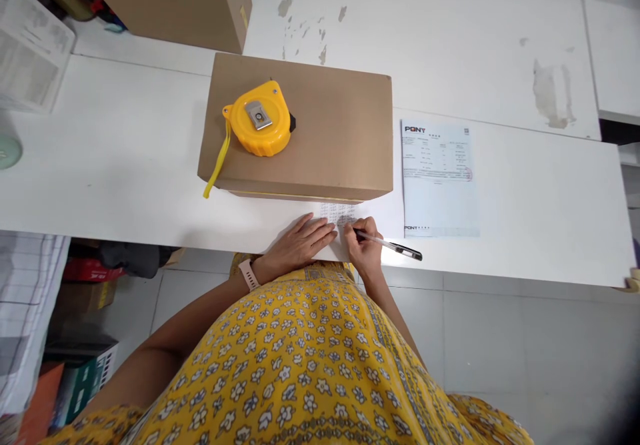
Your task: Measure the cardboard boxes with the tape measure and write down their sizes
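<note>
My right hand (364, 245) grips a black-and-clear pen (395, 246), its tip end down on a sheet of paper (333, 211) covered in small handwriting. Flat beside it, with fingers stretched out, my left hand (305, 239) rests on the sheet's left side at the desk's front edge. Just beyond both hands lies a brown cardboard box (340, 125), covering the far part of the sheet. On top of the box sits a yellow tape measure (260, 121) with a metal clip and a yellow strap.
A printed PONY document (440, 191) lies on the white desk (540, 211) to the right. A larger cardboard box (175, 1) stands at the back left, near a white printed carton (30, 45). Below the desk on the left are stored boxes (85, 371).
</note>
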`<state>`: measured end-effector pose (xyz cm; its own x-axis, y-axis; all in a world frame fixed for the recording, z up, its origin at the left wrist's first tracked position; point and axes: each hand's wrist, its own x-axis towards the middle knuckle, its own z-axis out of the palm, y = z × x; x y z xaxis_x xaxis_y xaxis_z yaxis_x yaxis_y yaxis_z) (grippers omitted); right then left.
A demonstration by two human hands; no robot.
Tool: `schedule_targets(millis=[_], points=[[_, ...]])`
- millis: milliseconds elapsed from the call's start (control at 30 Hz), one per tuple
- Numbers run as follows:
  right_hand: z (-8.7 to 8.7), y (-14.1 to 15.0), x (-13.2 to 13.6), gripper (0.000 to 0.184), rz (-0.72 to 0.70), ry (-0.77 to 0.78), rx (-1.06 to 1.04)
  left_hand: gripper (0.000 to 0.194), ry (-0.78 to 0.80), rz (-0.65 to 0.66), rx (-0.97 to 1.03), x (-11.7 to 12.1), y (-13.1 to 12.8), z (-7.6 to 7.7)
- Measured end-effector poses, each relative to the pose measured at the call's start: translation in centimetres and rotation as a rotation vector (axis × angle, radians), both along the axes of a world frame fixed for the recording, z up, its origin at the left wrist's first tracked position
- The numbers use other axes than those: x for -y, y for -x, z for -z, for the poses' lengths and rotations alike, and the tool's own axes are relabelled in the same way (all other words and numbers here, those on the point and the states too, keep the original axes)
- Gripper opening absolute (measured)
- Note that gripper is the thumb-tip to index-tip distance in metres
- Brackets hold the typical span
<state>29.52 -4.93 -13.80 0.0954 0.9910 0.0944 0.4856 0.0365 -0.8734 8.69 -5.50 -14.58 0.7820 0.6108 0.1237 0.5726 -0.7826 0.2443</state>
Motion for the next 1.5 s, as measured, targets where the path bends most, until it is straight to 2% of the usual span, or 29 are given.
schedule_targets(millis=[300, 733, 1200, 1500], points=[[0.31, -0.13, 0.17, 0.025, 0.025, 0.015, -0.028, 0.060, -0.049, -0.008, 0.013, -0.06, -0.13, -0.15], [0.43, -0.18, 0.06, 0.025, 0.024, 0.005, -0.005, 0.059, -0.019, -0.017, 0.008, -0.03, -0.12, 0.01], [0.41, -0.04, 0.10, 0.025, 0.019, 0.023, -0.056, 0.067, -0.042, 0.003, 0.023, -0.11, -0.07, -0.14], [-0.43, -0.49, -0.14, 0.021, 0.093, 0.069, -0.228, 0.070, -0.021, 0.006, 0.003, -0.14, 0.03, 0.06]])
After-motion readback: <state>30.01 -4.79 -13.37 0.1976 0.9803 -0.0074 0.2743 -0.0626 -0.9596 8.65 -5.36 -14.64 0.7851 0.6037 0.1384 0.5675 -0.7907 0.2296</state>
